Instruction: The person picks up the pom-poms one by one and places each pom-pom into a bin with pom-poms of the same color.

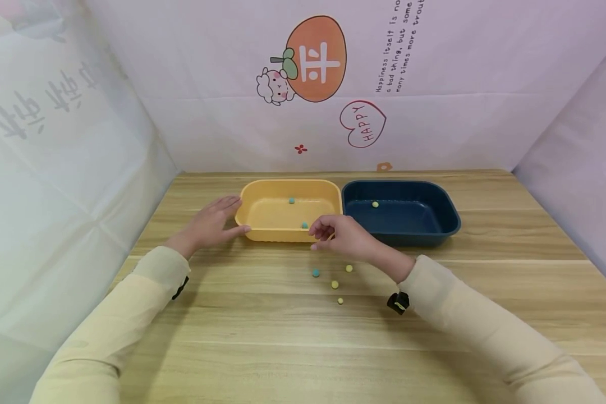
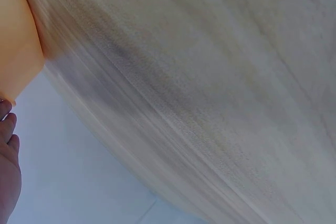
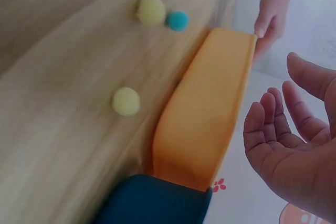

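My left hand (image 1: 212, 224) lies against the left end of a yellow tray (image 1: 283, 235), its thumb near the front corner and its fingers along the side. Over the tray's front right corner hangs my right hand (image 1: 345, 238), fingers loosely bent. In the right wrist view that hand (image 3: 294, 140) holds nothing, thumb apart from the fingers. Two teal balls are in the yellow tray, one at the back (image 1: 291, 200) and another ball (image 1: 304, 225) by the front wall. A dark blue tray (image 1: 401, 240) adjoins on the right, with a pale yellow ball (image 1: 375, 205) inside.
In front of the trays, a teal ball (image 1: 315, 273) lies on the wooden table (image 1: 262, 336) near three pale yellow balls, one of them the yellow ball (image 1: 335, 285). A printed white cloth (image 1: 207, 112) rises behind the table.
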`<control>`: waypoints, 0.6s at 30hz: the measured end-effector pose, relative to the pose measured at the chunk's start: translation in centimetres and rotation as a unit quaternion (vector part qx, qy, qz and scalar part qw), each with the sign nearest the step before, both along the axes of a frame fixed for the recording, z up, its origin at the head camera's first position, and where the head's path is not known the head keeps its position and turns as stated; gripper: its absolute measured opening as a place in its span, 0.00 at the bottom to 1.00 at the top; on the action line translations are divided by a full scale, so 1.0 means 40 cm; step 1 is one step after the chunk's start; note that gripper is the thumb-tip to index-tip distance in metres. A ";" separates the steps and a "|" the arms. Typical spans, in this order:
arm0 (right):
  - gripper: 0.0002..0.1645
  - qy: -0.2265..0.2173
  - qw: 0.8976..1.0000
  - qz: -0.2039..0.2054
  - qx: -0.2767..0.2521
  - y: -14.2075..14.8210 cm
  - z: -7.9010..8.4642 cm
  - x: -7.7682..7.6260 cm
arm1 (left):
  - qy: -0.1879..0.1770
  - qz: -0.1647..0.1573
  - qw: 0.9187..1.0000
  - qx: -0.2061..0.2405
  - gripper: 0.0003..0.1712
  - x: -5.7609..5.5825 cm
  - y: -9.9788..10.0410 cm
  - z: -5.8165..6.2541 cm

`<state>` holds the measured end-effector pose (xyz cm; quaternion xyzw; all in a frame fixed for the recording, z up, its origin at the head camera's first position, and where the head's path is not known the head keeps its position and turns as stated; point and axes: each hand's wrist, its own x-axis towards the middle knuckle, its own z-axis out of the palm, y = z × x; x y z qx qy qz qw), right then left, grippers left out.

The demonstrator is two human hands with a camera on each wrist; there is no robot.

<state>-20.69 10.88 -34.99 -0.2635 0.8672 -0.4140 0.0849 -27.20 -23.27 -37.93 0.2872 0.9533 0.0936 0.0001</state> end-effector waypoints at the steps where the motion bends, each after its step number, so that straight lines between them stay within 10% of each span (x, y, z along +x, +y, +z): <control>1: 0.12 -0.003 1.000 0.004 0.000 0.000 -0.005 0.002 | 0.000 0.001 1.000 0.000 0.51 0.000 0.000 0.000; 18: 0.16 -0.032 0.995 0.073 0.054 0.004 -0.067 -0.001 | -0.002 0.001 1.000 -0.001 0.51 -0.003 0.000 0.000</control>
